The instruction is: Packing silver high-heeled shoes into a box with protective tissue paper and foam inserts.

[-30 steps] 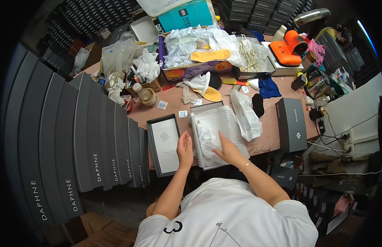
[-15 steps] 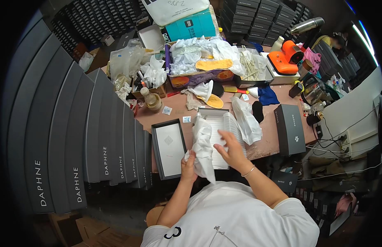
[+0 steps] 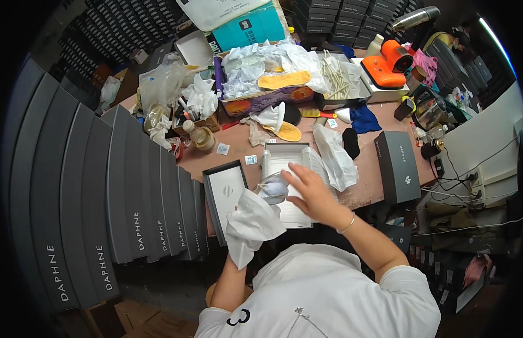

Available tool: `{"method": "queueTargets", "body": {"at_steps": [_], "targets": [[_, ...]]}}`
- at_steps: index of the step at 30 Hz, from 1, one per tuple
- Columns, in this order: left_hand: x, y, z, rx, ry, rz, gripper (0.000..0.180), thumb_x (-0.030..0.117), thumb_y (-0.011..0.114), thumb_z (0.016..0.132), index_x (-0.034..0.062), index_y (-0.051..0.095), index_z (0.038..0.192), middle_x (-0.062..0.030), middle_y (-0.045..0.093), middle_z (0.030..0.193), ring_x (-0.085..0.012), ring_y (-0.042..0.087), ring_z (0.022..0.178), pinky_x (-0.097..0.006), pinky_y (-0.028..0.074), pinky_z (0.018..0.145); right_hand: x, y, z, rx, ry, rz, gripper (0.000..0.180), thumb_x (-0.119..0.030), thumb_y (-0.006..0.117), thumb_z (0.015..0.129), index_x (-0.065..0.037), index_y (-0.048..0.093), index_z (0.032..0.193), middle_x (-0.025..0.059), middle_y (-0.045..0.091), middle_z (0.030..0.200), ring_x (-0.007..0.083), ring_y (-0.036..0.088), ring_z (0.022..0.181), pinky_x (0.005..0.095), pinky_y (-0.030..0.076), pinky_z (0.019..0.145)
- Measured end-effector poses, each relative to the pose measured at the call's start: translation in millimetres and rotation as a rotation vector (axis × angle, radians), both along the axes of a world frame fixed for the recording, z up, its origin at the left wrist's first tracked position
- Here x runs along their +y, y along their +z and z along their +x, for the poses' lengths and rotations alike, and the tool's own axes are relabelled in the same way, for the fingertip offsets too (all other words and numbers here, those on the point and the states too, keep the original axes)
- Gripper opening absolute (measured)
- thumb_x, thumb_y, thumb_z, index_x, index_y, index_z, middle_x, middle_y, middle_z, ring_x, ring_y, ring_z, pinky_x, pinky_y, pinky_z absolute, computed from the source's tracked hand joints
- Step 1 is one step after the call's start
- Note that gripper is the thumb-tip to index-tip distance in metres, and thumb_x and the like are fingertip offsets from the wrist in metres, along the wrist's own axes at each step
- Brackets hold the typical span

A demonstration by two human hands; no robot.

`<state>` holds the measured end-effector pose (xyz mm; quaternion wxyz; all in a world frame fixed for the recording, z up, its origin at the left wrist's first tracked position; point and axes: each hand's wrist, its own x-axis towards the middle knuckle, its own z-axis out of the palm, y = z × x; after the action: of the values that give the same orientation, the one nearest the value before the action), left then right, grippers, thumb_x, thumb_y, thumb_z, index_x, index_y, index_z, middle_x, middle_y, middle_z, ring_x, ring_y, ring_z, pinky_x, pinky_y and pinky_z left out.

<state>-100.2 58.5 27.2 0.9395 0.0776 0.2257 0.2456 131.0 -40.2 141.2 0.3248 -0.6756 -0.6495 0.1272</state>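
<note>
Crumpled white tissue [image 3: 250, 225] in left hand [image 3: 237, 248]; right hand [image 3: 312, 191] over open box [image 3: 289, 180].

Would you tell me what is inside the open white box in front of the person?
Inside the open white box lies white tissue paper under the right hand. A pale, rounded item shows at its left edge; anything beneath is covered.

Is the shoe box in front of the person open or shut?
Open. The shoe box shows its white interior with tissue paper, its lid lies beside it, and the right hand reaches over it.

Bare tabletop [image 3: 367, 181] lies between the open box [image 3: 289, 169] and grey box [image 3: 398, 167]; clutter crowds behind.
</note>
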Motion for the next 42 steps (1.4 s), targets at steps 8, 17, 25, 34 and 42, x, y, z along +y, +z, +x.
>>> {"method": "queueTargets", "body": {"at_steps": [8,17,25,34,42], "targets": [[29.5,-5.4,-5.2,0.255,0.036,0.347,0.060,0.048,0.035,0.100,-0.0002,0.041,0.134,-0.0160,0.049,0.134,-0.0260,0.050,0.122,-0.039,0.040,0.104,-5.2,-41.9,38.8,0.659,-0.196,-0.157,0.030,-0.026,0.056,0.095,0.003,0.061,0.092,0.0104,0.062,0.067,0.0147,0.061,0.057,0.0295,0.052,0.054],[90.0,70.0,-16.2,0.942,0.806,1.409,0.057,0.045,0.033,0.101,-0.0043,0.059,0.113,-0.0198,0.059,0.117,-0.0332,0.057,0.108,-0.044,0.045,0.096,-69.5,-89.8,78.5,1.250,-0.797,0.137,0.027,-0.024,0.051,0.098,0.001,0.057,0.104,0.0082,0.063,0.093,0.0157,0.064,0.079,0.0312,0.060,0.063],[20.2,20.0,71.5,0.490,-0.175,1.086,0.090,0.059,0.053,0.088,-0.0035,0.024,0.145,-0.0203,0.034,0.146,-0.0294,0.026,0.140,-0.039,0.020,0.113,-52.1,-59.3,13.2,1.580,-0.596,0.016,0.029,-0.021,0.052,0.097,0.001,0.051,0.117,0.0095,0.062,0.104,0.0168,0.065,0.089,0.0350,0.061,0.070],[-16.6,36.0,185.3,0.060,-0.181,0.254,0.058,0.043,0.045,0.097,0.0050,0.032,0.139,-0.0194,0.051,0.125,-0.0343,0.051,0.121,-0.047,0.043,0.101,-57.5,-24.6,57.1,0.563,-0.181,-0.189,0.077,-0.023,0.069,0.084,-0.007,0.026,0.146,0.0202,0.053,0.122,0.0330,0.056,0.108,0.0374,0.045,0.090],[-32.4,38.6,208.2,0.140,-0.462,0.103,0.050,0.034,0.046,0.096,0.0001,0.041,0.133,-0.0173,0.060,0.113,-0.0291,0.062,0.105,-0.040,0.052,0.088,-56.5,-32.3,161.9,0.802,-0.036,-0.321,0.072,-0.028,0.071,0.082,-0.005,0.037,0.141,0.0144,0.053,0.126,0.0268,0.054,0.114,0.0374,0.047,0.091]]}}
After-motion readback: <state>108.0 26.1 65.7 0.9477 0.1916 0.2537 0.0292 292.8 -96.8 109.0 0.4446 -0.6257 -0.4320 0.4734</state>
